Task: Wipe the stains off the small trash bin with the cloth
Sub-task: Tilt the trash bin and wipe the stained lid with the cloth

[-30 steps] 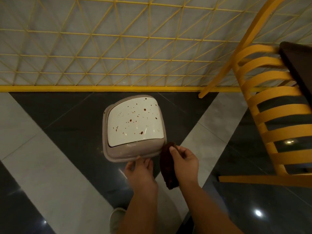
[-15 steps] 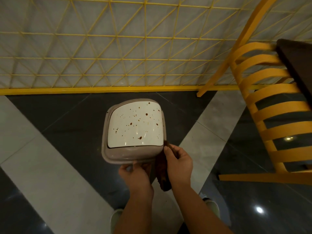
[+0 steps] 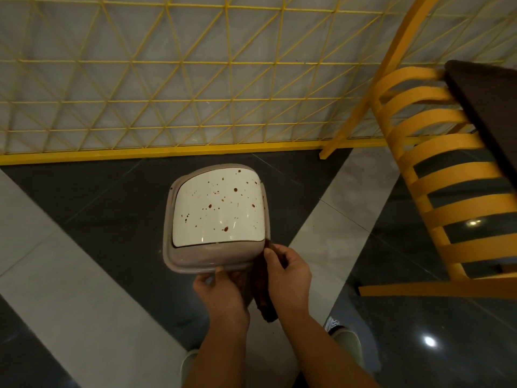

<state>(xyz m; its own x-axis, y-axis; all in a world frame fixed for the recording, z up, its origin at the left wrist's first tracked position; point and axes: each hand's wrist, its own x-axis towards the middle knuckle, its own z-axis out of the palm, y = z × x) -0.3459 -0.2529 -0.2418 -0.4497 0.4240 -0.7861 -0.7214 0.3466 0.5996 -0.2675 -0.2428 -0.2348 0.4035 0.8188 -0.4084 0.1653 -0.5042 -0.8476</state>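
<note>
The small trash bin [image 3: 195,256] is grey-beige with a white swing lid [image 3: 221,208] speckled with several brown stains. It is seen from above, held up over the floor. My left hand [image 3: 221,292] grips the bin's near rim from below. My right hand [image 3: 288,275] pinches a dark brown cloth [image 3: 263,298] that hangs down between both hands, its top touching the bin's near right corner.
A yellow slatted chair [image 3: 436,175] stands at the right beside a dark tabletop [image 3: 486,107]. A yellow wire grid fence [image 3: 167,79] with a yellow base rail runs across the back. The floor is glossy black and grey tiles [image 3: 84,208]. My shoes [image 3: 344,337] show below.
The bin has risen and shifted slightly right in the view. My left hand closed under its near rim. My right hand with the cloth moved up against the bin's right corner.
</note>
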